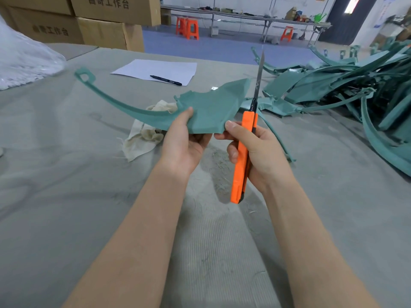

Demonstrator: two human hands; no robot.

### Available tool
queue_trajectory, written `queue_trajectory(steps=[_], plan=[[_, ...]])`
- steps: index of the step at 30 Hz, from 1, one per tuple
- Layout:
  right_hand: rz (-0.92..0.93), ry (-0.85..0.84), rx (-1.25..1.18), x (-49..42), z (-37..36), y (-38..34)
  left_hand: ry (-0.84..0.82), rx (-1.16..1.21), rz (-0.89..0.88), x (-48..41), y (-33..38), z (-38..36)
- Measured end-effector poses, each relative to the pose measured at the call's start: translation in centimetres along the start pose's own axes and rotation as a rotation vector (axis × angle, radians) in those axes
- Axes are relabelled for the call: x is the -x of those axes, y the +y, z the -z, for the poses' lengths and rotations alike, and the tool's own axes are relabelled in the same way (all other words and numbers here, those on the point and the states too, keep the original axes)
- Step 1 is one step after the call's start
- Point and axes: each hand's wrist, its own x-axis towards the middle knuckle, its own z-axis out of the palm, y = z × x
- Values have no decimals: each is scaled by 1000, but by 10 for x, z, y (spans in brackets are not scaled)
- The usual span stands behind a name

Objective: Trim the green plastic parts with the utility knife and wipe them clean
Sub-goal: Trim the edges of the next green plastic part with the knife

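green plastic fills our view: we hold one green part (206, 112) up off the grey tabletop (66, 174), its broad panel between our two hands and its long curved arm sweeping away to the far left, ending in a looped tab. our left hand (184, 143) is closed on the near edge of the panel, thumb on top and fingers hidden beneath, which keeps the piece level and steady, we judge, so an edge can be presented to the blade. our right hand (255, 152) is wrapped around the orange utility knife (243, 156), and its thumb also pinches the panel's near right corner, so the knife stands upright just beside the part. the blade (259, 76) is extended and points away from us, crossing the panel's right edge, probably ready to shave flash there.

a crumpled cream rag (144, 132) lies on the tabletop under the part, near at hand for wiping. a tangled heap of more green parts (347, 85) sits to the right. farther off lie a white sheet of paper (155, 68) and a black pen (165, 80).

the cardboard boxes (111, 21) at far left carry printed chinese characters, "曲奇工作台". the knife shows no brand we can read.
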Motion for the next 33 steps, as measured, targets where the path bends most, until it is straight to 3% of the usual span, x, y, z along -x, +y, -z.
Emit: queue_trajectory(steps=[12,19,26,30,33], plan=[[73,26,10,2,-3,-1,-11,25,46,-2,1,2],[249,316,546,-2,9,4,59,129,11,1,3,-2],[232,273,429,-2,1,6,103,143,-91,0,4,-1],[361,234,764,-4,6,12,90,206,-125,0,6,-1],[459,238,874,-5,7,18,6,208,-130,1,8,0]])
